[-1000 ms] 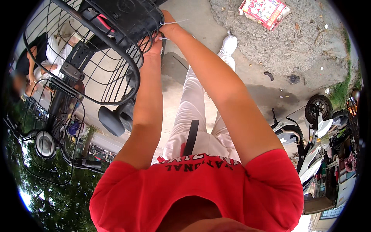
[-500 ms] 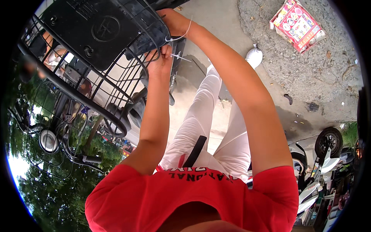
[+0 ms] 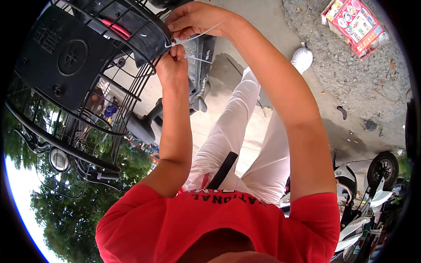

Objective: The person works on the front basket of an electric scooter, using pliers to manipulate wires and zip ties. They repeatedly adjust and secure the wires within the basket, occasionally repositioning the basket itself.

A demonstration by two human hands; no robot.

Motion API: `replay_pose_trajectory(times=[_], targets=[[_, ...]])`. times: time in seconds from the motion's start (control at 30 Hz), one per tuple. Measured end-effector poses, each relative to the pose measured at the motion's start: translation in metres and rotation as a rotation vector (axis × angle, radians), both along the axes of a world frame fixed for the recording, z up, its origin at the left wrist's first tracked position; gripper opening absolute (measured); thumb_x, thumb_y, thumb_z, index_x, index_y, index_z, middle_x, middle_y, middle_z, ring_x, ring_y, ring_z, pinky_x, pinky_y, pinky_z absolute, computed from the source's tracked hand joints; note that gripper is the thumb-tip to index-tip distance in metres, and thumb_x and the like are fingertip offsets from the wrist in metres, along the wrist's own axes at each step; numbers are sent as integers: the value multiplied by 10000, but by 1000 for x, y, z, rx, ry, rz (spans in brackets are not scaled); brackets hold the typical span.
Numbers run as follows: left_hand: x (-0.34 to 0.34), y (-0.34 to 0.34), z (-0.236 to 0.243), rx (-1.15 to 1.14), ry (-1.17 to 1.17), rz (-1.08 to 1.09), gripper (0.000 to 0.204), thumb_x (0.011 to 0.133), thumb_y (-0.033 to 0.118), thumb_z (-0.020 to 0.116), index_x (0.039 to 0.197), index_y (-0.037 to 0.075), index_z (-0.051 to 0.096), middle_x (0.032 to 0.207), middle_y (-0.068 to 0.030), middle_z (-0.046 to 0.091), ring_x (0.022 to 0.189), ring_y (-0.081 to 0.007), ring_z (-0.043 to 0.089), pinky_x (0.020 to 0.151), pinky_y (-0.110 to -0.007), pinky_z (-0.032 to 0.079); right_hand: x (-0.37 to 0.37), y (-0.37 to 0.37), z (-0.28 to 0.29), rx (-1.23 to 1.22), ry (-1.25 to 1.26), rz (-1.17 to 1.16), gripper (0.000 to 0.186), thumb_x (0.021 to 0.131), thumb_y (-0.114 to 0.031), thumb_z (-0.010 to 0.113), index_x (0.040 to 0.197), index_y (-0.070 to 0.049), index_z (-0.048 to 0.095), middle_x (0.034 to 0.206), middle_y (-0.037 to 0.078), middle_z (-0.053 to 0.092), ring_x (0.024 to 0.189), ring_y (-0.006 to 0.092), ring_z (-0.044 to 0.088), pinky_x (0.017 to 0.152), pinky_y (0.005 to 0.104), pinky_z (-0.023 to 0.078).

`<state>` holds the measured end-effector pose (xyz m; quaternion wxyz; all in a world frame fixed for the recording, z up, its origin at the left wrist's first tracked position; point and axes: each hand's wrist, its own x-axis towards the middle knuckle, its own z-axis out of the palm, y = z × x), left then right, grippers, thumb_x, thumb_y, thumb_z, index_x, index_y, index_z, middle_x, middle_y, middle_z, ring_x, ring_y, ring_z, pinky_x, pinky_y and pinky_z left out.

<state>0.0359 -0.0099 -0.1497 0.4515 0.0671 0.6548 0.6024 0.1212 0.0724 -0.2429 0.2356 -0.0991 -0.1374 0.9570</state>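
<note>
Because a white cable tie (image 3: 176, 42) sits at the black wire basket's (image 3: 44, 135) right edge, both hands presumably crowd there for access. Right hand (image 3: 186, 23): fingers bent, grip hidden. Left hand (image 3: 173, 65): curled nearer the body, second tie (image 3: 199, 59) projecting beside it; hold uncertain.

Two of the person's hands: one left hand (image 3: 172, 69) at eleven o'clock, one right hand (image 3: 199, 18) at twelve. Two white zip ties (image 3: 201, 36), both close to twelve. Toward ten, one black wire basket (image 3: 66, 151) and one black plastic panel (image 3: 46, 72) bearing one round emblem (image 3: 73, 57). One round headlamp (image 3: 59, 160) near nine. Toward two, one red printed carton (image 3: 354, 25) and one white shoe (image 3: 302, 60). One spoked wheel (image 3: 382, 172) between three and four.
</note>
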Motion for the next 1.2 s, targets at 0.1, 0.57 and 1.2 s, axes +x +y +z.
replay_pose_trajectory(times=[0.1, 0.57, 1.2], targets=[[9, 3, -8, -44, 159, -111, 57, 890, 66, 532, 835, 64, 520, 811, -21, 545, 481, -48, 296, 402, -195, 231, -7, 6, -10, -8, 38, -31, 86, 830, -45, 563, 777, 0, 615, 673, 63, 613, 563, 155, 593, 488, 265, 462], [37, 5, -26, -121, 289, -28, 95, 921, 139, 516, 877, 55, 520, 813, -16, 527, 452, -35, 281, 375, -182, 218, -5, -10, -25, -83, -110, -191, 166, 760, -115, 703, 883, -9, 663, 691, 33, 617, 619, 94, 578, 543, 199, 441], [31, 7, -21, -134, 202, 7, 196, 928, 150, 511, 1032, -16, 521, 797, -6, 511, 459, -27, 262, 377, -179, 202, -10, -13, -9, -188, -106, -308, 198, 771, -118, 679, 920, 10, 656, 721, 49, 625, 624, 104, 564, 589, 229, 444]])
